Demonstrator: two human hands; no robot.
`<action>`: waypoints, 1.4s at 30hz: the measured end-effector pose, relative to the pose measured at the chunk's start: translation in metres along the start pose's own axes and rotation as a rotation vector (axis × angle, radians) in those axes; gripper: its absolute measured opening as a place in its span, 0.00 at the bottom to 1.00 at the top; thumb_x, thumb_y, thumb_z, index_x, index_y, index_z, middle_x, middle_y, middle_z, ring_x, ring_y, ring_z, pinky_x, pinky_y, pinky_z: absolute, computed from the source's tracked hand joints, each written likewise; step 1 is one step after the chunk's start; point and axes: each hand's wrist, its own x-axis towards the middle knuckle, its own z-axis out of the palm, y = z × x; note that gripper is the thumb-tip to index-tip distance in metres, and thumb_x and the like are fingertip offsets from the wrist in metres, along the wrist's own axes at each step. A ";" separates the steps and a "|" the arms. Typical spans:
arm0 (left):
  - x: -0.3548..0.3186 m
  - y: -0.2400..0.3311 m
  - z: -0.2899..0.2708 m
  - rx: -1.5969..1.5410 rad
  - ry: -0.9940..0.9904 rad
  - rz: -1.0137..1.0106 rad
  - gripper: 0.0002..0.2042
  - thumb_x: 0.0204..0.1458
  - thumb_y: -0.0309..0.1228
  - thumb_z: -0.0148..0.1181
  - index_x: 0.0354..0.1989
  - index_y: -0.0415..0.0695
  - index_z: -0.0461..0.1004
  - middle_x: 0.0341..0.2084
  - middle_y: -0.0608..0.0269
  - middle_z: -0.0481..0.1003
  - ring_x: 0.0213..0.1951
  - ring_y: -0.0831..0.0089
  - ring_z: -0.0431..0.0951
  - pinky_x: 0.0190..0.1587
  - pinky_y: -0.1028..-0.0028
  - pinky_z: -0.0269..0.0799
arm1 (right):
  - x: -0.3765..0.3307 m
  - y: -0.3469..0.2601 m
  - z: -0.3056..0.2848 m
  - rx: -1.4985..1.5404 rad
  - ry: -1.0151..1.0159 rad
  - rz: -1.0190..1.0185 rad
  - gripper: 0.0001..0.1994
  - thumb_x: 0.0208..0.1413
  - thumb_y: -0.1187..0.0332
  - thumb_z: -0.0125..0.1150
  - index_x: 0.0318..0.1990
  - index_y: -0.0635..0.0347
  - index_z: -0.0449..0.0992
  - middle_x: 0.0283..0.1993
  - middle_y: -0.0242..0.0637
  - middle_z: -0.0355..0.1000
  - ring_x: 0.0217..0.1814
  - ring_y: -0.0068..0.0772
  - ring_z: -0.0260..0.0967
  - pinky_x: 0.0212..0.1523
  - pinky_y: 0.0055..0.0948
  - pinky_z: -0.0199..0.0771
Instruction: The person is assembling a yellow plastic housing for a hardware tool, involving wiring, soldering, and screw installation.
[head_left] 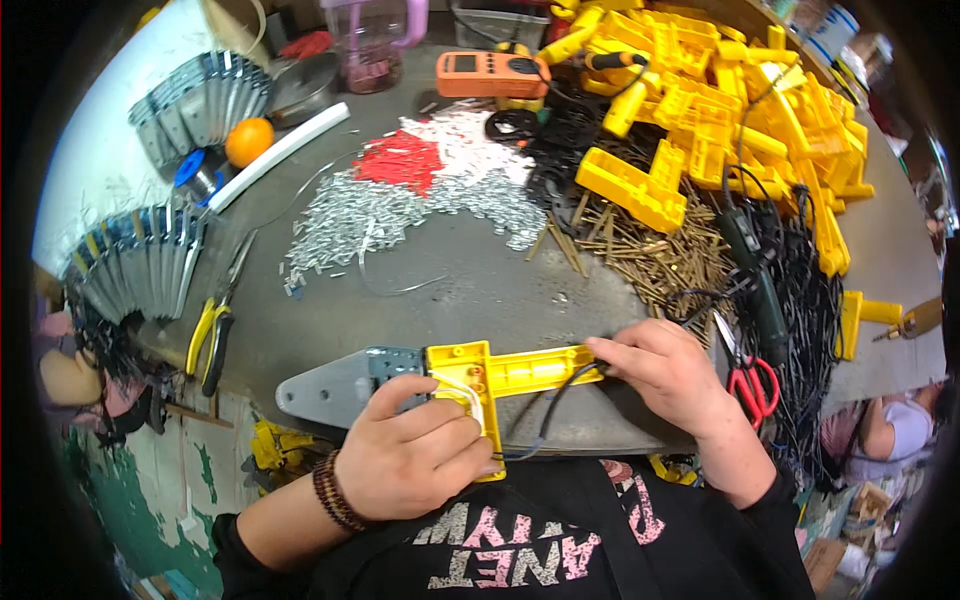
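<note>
Yellow shell (530,373), at six o'clock, looks half-assembled, its grey plate (325,391) seated and white wires (474,398) inside but not yet closed up, my left hand (415,448) clamped on its body, my right hand (672,377) gripping its handle end.

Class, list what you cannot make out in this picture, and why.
- Casing, head view: the left hand hides part of its inside.
- Handle, head view: the right hand covers its far end.
- Pitcher, head view: top cut off by the upper edge.
- Meter, head view: screen too small to read.
</note>
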 end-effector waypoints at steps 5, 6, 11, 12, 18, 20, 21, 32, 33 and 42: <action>0.009 -0.003 0.000 -0.071 -0.042 -0.006 0.11 0.40 0.43 0.70 0.25 0.53 0.77 0.23 0.76 0.74 0.32 0.76 0.75 0.49 0.65 0.62 | -0.004 -0.001 0.008 -0.020 0.138 0.001 0.10 0.46 0.76 0.65 0.38 0.58 0.79 0.34 0.33 0.75 0.33 0.37 0.73 0.33 0.33 0.74; 0.009 -0.002 -0.002 -0.065 -0.091 -0.042 0.11 0.40 0.43 0.70 0.24 0.53 0.76 0.22 0.75 0.74 0.30 0.76 0.75 0.48 0.65 0.62 | -0.004 -0.007 0.008 -0.063 0.151 -0.002 0.08 0.46 0.76 0.65 0.35 0.58 0.79 0.34 0.34 0.75 0.32 0.37 0.73 0.32 0.32 0.75; 0.013 -0.003 0.004 -0.013 -0.022 -0.146 0.07 0.43 0.31 0.67 0.27 0.47 0.75 0.19 0.67 0.73 0.25 0.70 0.74 0.43 0.64 0.64 | 0.020 0.006 -0.041 -0.096 -0.168 -0.026 0.14 0.46 0.73 0.65 0.43 0.57 0.79 0.49 0.42 0.73 0.51 0.44 0.70 0.51 0.39 0.72; 0.010 0.001 0.003 -0.060 0.036 -0.210 0.07 0.42 0.26 0.65 0.31 0.45 0.75 0.20 0.65 0.74 0.24 0.67 0.74 0.42 0.64 0.64 | 0.041 0.015 -0.056 -0.217 -0.208 -0.030 0.16 0.46 0.75 0.61 0.45 0.57 0.78 0.51 0.44 0.72 0.53 0.46 0.69 0.55 0.39 0.70; 0.015 -0.009 0.009 -0.090 0.131 -0.116 0.12 0.42 0.23 0.66 0.36 0.44 0.75 0.25 0.68 0.75 0.25 0.70 0.74 0.41 0.65 0.65 | 0.087 0.106 -0.064 -0.760 -0.172 0.134 0.26 0.46 0.82 0.54 0.56 0.55 0.71 0.65 0.44 0.62 0.68 0.47 0.57 0.66 0.39 0.60; 0.010 -0.004 0.011 -0.079 0.087 -0.169 0.11 0.43 0.27 0.66 0.36 0.46 0.75 0.24 0.70 0.73 0.29 0.71 0.75 0.45 0.63 0.64 | 0.087 0.111 -0.072 -0.747 -0.159 0.011 0.22 0.46 0.82 0.53 0.51 0.57 0.73 0.66 0.44 0.61 0.68 0.48 0.57 0.67 0.39 0.59; 0.009 -0.002 0.009 -0.064 0.094 -0.201 0.11 0.43 0.27 0.66 0.36 0.46 0.75 0.24 0.70 0.73 0.29 0.71 0.75 0.45 0.63 0.64 | 0.087 0.107 -0.076 -0.678 -0.091 -0.050 0.25 0.42 0.83 0.55 0.51 0.58 0.72 0.64 0.44 0.63 0.67 0.50 0.58 0.66 0.39 0.60; 0.011 -0.012 0.001 0.005 0.019 -0.346 0.13 0.43 0.30 0.66 0.38 0.43 0.77 0.45 0.59 0.73 0.50 0.59 0.72 0.58 0.50 0.57 | -0.018 -0.051 -0.023 0.661 0.228 0.675 0.14 0.46 0.83 0.61 0.38 0.57 0.70 0.32 0.32 0.69 0.33 0.23 0.67 0.34 0.24 0.68; 0.014 -0.012 0.002 -0.006 0.016 -0.338 0.13 0.43 0.30 0.66 0.38 0.43 0.77 0.45 0.59 0.73 0.50 0.59 0.72 0.58 0.50 0.57 | -0.027 -0.042 -0.010 0.668 0.143 0.668 0.14 0.46 0.84 0.60 0.38 0.57 0.69 0.32 0.33 0.69 0.32 0.23 0.67 0.35 0.24 0.69; 0.007 -0.019 0.007 0.031 0.080 -0.245 0.13 0.41 0.31 0.66 0.37 0.41 0.76 0.43 0.58 0.73 0.47 0.58 0.72 0.53 0.55 0.63 | 0.024 -0.029 0.019 1.046 0.477 0.313 0.26 0.49 0.70 0.62 0.56 0.57 0.60 0.39 0.35 0.66 0.40 0.29 0.66 0.54 0.44 0.69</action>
